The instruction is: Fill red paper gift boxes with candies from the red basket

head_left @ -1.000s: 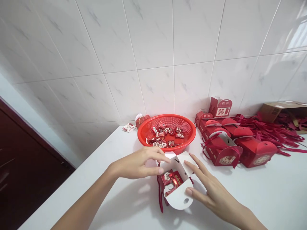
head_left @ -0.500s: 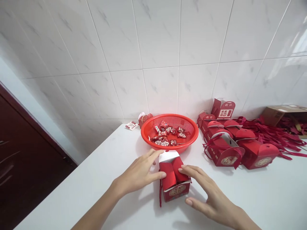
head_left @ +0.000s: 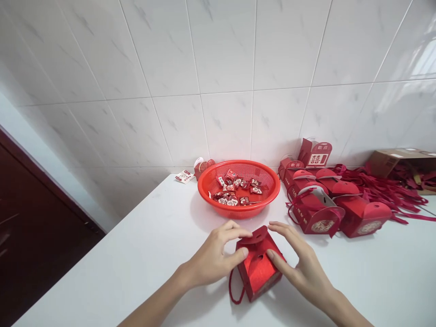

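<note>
A small red paper gift box with a dark red cord loop at its left stands on the white table. Its end flaps are folded over the top, each with a small slot. My left hand is on the box's left, fingertips on the far flap and thumb at the upper left edge. On the right, my right hand lays its thumb on the top near the front flap, with its fingers reaching along the far right side. The box is held between both hands; its underside is hidden.
Behind the box sits a red plastic basket with several wrapped candies. Several red gift boxes stand at the right, near a pile of dark red ribbons and a cardboard box. A printed card lies at the back left.
The end flaps have folded down over the side flaps, covering the top. The box is turned and slightly nearer me. My right hand has moved in, its thumb now on the top.
</note>
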Demonstrator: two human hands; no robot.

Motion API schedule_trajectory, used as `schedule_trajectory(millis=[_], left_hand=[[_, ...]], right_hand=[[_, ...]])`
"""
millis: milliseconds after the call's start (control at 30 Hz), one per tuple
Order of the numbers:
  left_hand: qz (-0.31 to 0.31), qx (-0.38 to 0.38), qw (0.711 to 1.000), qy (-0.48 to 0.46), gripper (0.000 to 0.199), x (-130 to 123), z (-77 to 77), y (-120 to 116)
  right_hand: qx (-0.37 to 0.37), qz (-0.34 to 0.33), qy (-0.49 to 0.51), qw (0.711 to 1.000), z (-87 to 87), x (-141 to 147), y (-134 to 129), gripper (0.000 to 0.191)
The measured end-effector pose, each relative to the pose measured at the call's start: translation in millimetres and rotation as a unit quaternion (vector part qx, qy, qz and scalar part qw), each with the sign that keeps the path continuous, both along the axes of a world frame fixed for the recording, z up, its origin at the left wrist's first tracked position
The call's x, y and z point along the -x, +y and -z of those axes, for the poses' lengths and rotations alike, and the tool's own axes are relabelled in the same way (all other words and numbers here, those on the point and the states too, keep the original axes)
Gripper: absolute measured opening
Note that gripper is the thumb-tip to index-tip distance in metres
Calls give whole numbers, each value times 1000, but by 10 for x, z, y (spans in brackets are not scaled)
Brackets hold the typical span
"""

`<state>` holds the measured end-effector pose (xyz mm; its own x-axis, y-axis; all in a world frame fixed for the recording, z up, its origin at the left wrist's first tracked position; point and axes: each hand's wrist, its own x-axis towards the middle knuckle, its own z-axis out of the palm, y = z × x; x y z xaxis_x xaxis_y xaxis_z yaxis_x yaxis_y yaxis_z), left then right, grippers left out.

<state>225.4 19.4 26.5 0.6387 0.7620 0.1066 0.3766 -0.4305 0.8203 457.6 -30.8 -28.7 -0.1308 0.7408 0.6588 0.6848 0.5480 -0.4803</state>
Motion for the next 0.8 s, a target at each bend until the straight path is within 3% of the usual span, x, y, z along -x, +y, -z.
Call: schedule_trajectory(millis=[67,200,400,467,633,800], left_hand=[[34,-7,999,16,29,-3,-7,-16],[76,-8,994,75,62,34,-17,-28],[39,-11,996,77,57,-28,35,-19],[28,-20,997,65,59,-81,65,-26],[70,-33,996,54,49,-165,89,-63],[134,7,989,63,53,-139,40,-82]], right_hand=[[12,7,7,1000,12,-8,14,33],[38,-3,8,999,5,-1,-10,35],[35,-35,-82,995,11,10,-125,87],[42,-21,-124,991,50,30,-154,97],[79,62,-136,986,118,79,-241,80],[24,132,-95,986,34,-122,-401,64]])
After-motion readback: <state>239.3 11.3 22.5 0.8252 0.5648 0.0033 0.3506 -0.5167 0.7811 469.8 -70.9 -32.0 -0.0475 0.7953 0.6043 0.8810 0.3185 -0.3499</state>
